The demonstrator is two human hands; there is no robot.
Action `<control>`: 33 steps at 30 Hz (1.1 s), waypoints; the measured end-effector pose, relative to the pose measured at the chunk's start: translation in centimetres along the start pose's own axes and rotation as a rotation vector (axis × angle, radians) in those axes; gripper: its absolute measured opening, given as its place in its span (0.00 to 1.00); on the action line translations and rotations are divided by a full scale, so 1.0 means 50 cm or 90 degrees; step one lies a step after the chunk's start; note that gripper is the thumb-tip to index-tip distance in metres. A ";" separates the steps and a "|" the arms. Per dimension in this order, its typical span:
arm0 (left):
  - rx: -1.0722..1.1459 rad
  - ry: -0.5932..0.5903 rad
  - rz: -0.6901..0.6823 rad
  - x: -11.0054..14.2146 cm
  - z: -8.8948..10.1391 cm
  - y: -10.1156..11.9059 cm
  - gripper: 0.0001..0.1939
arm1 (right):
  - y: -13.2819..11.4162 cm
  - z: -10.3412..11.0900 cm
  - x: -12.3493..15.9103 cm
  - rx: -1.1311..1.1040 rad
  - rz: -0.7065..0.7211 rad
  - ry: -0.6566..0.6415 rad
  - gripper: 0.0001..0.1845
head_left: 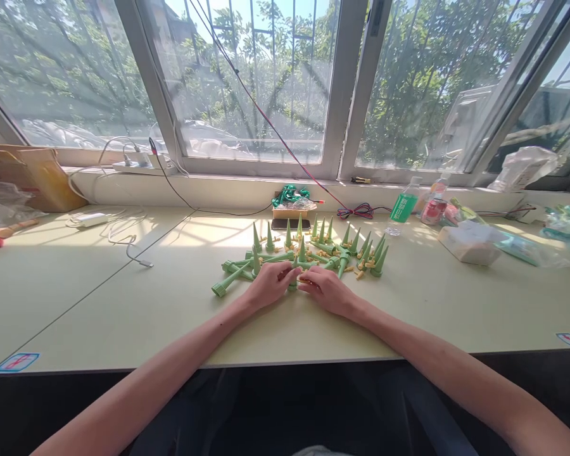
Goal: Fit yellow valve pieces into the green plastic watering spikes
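1. Toppling is being risked, as a judgement: the green plastic spike (292, 286) is being steadied on a narrow base, and an uneven push from either side could tip it.
2. Small yellow fittings (360, 275) are being left loose among the spikes behind, so one could be knocked or rolled away by a brushing knuckle.
3. The near spike is being seen as pale green and tapering, standing roughly upright with a wider base; its middle is being partly hidden by fingers.
4. It is being flanked by both hands on the pale surface (399, 313), just in front of the cluster, with a ribbed green tube (221, 289) lying to the left.
5. Fingertips of the left hand (272, 283) are being bunched beside the spike, those of the right hand (327, 290) curled opposite; whether anything is being pinched in either grip cannot be told.
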State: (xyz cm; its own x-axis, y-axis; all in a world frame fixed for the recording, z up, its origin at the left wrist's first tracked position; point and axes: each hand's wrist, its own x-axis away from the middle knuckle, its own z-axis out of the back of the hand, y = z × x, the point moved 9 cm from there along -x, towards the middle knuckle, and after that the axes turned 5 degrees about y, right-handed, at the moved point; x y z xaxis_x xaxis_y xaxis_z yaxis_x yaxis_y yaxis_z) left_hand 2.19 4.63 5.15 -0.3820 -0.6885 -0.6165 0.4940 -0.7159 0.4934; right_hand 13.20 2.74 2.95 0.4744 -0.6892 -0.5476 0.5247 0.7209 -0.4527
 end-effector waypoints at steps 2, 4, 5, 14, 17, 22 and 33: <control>-0.001 -0.010 0.002 0.000 -0.002 -0.003 0.22 | 0.002 0.000 -0.001 -0.006 0.000 0.002 0.07; -0.004 -0.023 0.003 0.001 -0.006 -0.005 0.22 | 0.002 0.000 -0.002 -0.008 -0.001 0.002 0.06; -0.004 -0.030 0.002 0.002 -0.008 -0.006 0.22 | 0.002 0.001 -0.002 -0.009 -0.001 0.003 0.06; 0.019 -0.094 -0.004 0.005 -0.018 0.001 0.19 | 0.013 0.007 -0.004 -0.059 -0.037 0.031 0.05; 0.020 -0.106 -0.006 0.007 -0.020 -0.001 0.19 | 0.021 0.006 -0.003 -0.069 -0.045 0.031 0.08; 0.011 -0.118 -0.009 0.010 -0.023 -0.004 0.18 | 0.022 0.005 -0.003 -0.101 -0.048 0.026 0.11; -0.002 -0.128 -0.008 0.013 -0.028 -0.014 0.20 | 0.026 0.004 -0.003 -0.122 -0.056 0.029 0.11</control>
State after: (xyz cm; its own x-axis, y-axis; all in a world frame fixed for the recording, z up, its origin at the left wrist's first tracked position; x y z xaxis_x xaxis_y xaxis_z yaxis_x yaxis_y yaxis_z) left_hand 2.67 4.86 3.56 -0.5362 -0.6892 -0.4873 0.4908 -0.7243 0.4842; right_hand 13.96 3.79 2.59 0.3981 -0.7489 -0.5298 0.4160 0.6621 -0.6233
